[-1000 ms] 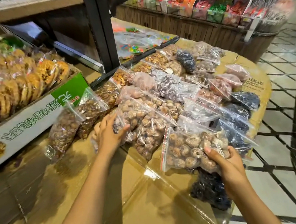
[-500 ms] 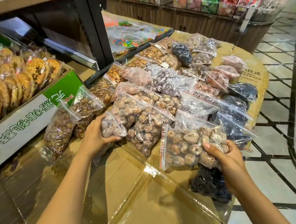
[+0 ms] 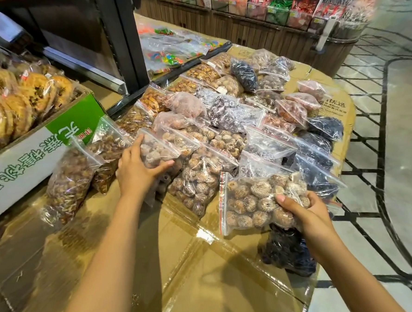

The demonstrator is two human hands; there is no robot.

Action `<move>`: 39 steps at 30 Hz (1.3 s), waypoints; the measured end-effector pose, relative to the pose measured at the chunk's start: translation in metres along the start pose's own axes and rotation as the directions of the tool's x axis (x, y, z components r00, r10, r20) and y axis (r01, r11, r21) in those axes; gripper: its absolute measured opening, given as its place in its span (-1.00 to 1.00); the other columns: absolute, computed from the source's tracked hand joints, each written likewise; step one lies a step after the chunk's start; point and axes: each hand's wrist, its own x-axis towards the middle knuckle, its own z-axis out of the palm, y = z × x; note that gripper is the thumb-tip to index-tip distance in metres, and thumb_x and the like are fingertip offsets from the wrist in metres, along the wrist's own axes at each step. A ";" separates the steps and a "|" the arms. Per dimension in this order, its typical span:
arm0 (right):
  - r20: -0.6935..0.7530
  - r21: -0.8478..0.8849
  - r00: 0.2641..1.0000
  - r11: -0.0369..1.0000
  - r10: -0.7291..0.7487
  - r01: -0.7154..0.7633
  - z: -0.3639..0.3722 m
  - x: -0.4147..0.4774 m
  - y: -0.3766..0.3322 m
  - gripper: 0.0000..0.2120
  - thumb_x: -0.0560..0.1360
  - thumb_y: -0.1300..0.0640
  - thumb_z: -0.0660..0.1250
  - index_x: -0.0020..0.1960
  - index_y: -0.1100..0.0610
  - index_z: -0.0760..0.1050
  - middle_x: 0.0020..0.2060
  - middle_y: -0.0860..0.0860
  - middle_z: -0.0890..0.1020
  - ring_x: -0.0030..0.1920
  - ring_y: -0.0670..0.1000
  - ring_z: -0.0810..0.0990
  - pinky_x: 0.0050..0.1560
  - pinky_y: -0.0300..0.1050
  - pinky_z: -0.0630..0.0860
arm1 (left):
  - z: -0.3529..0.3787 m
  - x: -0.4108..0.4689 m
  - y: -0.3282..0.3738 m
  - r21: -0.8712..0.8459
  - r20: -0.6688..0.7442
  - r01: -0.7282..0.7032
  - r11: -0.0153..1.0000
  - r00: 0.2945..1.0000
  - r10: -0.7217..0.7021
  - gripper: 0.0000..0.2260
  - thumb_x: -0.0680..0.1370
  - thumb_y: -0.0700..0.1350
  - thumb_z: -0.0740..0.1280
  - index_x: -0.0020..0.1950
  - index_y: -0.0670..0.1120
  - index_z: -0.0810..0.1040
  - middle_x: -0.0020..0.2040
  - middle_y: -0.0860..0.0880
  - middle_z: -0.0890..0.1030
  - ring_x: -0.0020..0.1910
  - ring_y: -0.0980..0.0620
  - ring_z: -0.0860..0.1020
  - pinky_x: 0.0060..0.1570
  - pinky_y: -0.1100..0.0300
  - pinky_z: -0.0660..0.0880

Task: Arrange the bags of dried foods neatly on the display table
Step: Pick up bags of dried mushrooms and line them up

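While left hand [image 3: 138, 170] grips bag [image 3: 155, 150], upright

Both bare forearms reach forward from the lower edge of the view. The left hand [image 3: 138, 170] lies palm-down, fingers spread and thumb stretched out to the right, clasping a clear bag. The right hand [image 3: 307, 210] curls upward, thumb on top, gripping another bag's lower corner.

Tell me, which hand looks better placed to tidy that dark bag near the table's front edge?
Probably the right hand: the dark bag lies just beneath it, though it first must set down its mushroom bag. The left hand is farther off.
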 end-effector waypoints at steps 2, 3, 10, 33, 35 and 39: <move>0.004 -0.011 1.000 1.000 0.003 -0.003 0.003 -0.003 -0.001 -0.05 0.11 -0.18 0.56 0.37 0.09 0.24 0.25 0.10 0.45 0.20 0.15 0.49 0.16 0.02 0.40 | -0.004 0.004 -0.009 -0.063 0.101 0.009 0.998 0.995 -0.002 -0.04 0.20 0.41 0.42 0.50 0.19 0.11 0.45 -0.10 0.31 0.39 -0.16 0.32 0.33 -0.19 0.32; 0.009 -0.021 1.000 1.000 -0.003 0.003 0.005 -0.005 -0.002 -0.07 0.10 -0.21 0.56 0.33 0.09 0.27 0.23 0.12 0.49 0.17 0.15 0.52 0.13 0.03 0.44 | -0.008 0.003 -0.012 -0.084 0.127 -0.001 0.996 0.992 0.011 -0.02 0.20 0.40 0.43 0.51 0.20 0.08 0.46 -0.09 0.28 0.40 -0.16 0.31 0.34 -0.20 0.31; -0.046 0.047 0.998 0.998 -0.047 0.050 0.016 -0.019 -0.005 -0.22 0.12 -0.15 0.58 0.21 0.08 0.34 0.06 0.12 0.62 0.01 0.11 0.64 0.05 0.01 0.55 | -0.011 -0.016 -0.022 -0.063 0.193 0.014 0.998 0.981 -0.001 0.03 0.24 0.45 0.34 0.54 0.21 -0.15 0.59 -0.07 -0.02 0.53 -0.18 0.05 0.43 -0.24 0.10; 0.263 0.067 0.965 0.998 -0.015 -0.003 0.054 -0.101 0.032 -0.53 0.31 0.27 0.54 0.13 0.22 0.41 -0.21 -0.02 0.63 -0.19 -0.07 0.63 -0.14 -0.23 0.55 | -0.021 -0.191 0.082 -0.864 0.436 0.481 0.147 0.863 -0.256 -0.60 0.37 -0.22 0.48 0.19 -0.15 0.55 0.03 -0.12 0.69 -0.04 -0.02 0.68 -0.19 0.19 0.61; 0.268 -0.009 0.962 0.999 0.052 -0.052 0.051 -0.096 0.038 -0.58 0.36 0.25 0.50 0.12 0.22 0.37 -0.27 0.06 0.54 -0.23 -0.03 0.55 -0.10 -0.11 0.51 | -0.028 -0.170 0.061 -0.840 0.346 0.398 0.369 0.917 -0.200 -0.39 0.29 -0.11 0.57 0.29 -0.11 0.45 0.13 -0.09 0.66 0.09 -0.04 0.64 0.05 0.08 0.59; 0.201 -0.087 0.979 0.996 0.030 -0.013 0.050 -0.079 0.027 -0.67 0.40 0.25 0.47 0.04 0.11 0.37 -0.18 0.09 0.47 -0.22 -0.02 0.50 -0.21 -0.22 0.52 | -0.041 -0.119 0.042 -0.473 0.358 0.194 0.859 0.933 -0.014 -0.25 0.22 0.00 0.63 0.26 0.00 0.27 0.16 0.03 0.52 0.13 0.02 0.52 0.16 0.11 0.42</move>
